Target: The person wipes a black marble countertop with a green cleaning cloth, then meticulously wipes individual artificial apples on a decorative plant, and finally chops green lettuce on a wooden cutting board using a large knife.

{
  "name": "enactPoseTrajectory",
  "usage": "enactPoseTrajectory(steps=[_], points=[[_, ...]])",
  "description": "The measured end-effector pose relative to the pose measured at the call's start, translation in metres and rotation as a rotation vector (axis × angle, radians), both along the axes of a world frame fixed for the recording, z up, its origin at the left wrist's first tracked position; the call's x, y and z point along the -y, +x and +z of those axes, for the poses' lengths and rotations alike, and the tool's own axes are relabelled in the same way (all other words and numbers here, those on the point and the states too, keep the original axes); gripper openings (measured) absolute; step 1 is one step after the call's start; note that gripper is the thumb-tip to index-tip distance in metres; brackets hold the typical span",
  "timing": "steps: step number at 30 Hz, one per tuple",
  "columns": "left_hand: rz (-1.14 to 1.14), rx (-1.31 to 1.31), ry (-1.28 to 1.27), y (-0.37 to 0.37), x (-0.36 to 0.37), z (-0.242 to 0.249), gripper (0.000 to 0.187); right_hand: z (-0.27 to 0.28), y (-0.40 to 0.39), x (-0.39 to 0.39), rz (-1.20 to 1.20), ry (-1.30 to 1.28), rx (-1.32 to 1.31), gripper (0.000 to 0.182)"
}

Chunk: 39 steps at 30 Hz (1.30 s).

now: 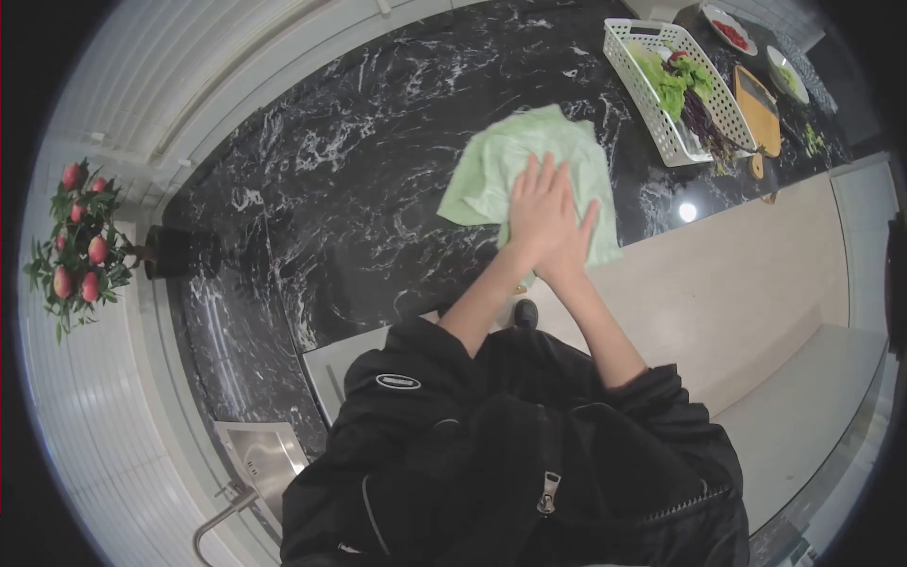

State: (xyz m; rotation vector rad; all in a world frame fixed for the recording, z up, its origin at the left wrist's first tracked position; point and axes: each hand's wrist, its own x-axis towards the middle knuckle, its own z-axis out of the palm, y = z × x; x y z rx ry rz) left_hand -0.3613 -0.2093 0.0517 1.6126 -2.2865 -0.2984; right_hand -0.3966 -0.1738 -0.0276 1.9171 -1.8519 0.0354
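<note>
The left hand (541, 213), fingers extended, is overlapping the right hand (568, 259), whose grip I cannot tell; the green cloth (487, 170) is lying beneath both, on the black worktop (378, 189)

Black counter (378, 161) (white-veined), green cloth (496, 170), white basket (648, 99)

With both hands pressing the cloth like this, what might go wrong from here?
The cloth reaches the counter's front edge, so it might slip over if dragged toward the body.

The basket stands just to the right, so a wide sweep of the overlapping hands might knock it and perhaps spill the leafy vegetables.
</note>
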Motion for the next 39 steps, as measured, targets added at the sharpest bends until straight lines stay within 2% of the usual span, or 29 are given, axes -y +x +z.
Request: enactPoseTrajectory(steps=[3, 5, 6, 8, 9, 11, 12, 14, 15, 18, 21, 23, 24, 26, 30, 33, 36, 37, 38, 39], points=[[-0.092, -0.129, 0.097, 0.027, -0.004, 0.001, 0.068, 0.017, 0.02, -0.005, -0.073, 0.12, 0.256, 0.064], [0.152, -0.08, 0.127, 0.068, -0.007, -0.009, 0.067, 0.013, 0.053, -0.001, 0.156, 0.108, 0.362, 0.065], [0.201, -0.066, 0.135, 0.092, -0.011, -0.015, 0.067, 0.007, 0.078, 0.001, 0.201, 0.103, 0.389, 0.065], [0.555, 0.057, 0.148, 0.147, -0.022, -0.026, 0.067, -0.01, 0.148, 0.007, 0.415, -0.046, 0.472, 0.048], [0.627, 0.091, 0.149, 0.18, -0.027, -0.032, 0.067, -0.012, 0.175, 0.011, 0.453, -0.088, 0.492, 0.045], [0.967, 0.216, 0.146, 0.255, -0.033, -0.042, 0.067, -0.001, 0.209, 0.02, 0.821, -0.035, 0.709, 0.053], [1.035, 0.247, 0.148, 0.273, -0.029, -0.041, 0.067, 0.007, 0.218, 0.026, 0.897, -0.023, 0.758, 0.055], [1.051, 0.109, 0.223, 0.273, -0.013, -0.027, 0.072, 0.027, 0.22, 0.042, 0.945, 0.294, 0.575, 0.062], [1.046, 0.077, 0.243, 0.274, -0.001, -0.025, 0.074, 0.032, 0.218, 0.05, 0.946, 0.374, 0.532, 0.064], [0.764, 0.105, 0.149, 0.266, 0.053, -0.036, 0.066, 0.035, 0.197, 0.08, 0.749, 0.188, 0.579, 0.058], [0.502, 0.108, 0.065, 0.224, 0.109, -0.051, 0.059, 0.031, 0.153, 0.107, 0.558, 0.017, 0.618, 0.053], [0.225, 0.066, -0.019, 0.17, 0.145, -0.058, 0.059, 0.02, 0.11, 0.121, 0.142, -0.117, 0.203, 0.057], [0.15, 0.058, -0.043, 0.138, 0.156, -0.059, 0.059, 0.016, 0.086, 0.123, 0.032, -0.151, 0.102, 0.058], [-0.065, -0.045, -0.049, 0.07, 0.162, -0.06, 0.058, 0.016, 0.033, 0.116, -0.032, -0.124, 0.372, 0.056], [-0.274, -0.157, -0.024, -0.054, 0.111, -0.051, 0.058, 0.031, -0.062, 0.055, -0.197, 0.027, 0.566, 0.055], [-0.389, -0.034, -0.035, -0.104, 0.046, -0.041, 0.058, 0.031, -0.101, -0.007, -0.288, -0.01, 0.567, 0.056], [-0.535, -0.119, -0.073, -0.121, -0.013, -0.039, 0.053, 0.049, -0.113, -0.061, -0.173, -0.121, 0.857, 0.04], [-0.592, -0.123, -0.02, -0.122, -0.027, -0.035, 0.052, 0.054, -0.111, -0.073, -0.357, -0.215, 1.093, 0.025], [-0.637, -0.127, 0.034, -0.124, -0.041, -0.031, 0.051, 0.059, -0.109, -0.085, -0.538, -0.299, 1.326, 0.025], [-0.662, -0.13, 0.061, -0.122, -0.051, -0.024, 0.051, 0.065, -0.107, -0.092, -0.633, -0.342, 1.44, 0.031]])
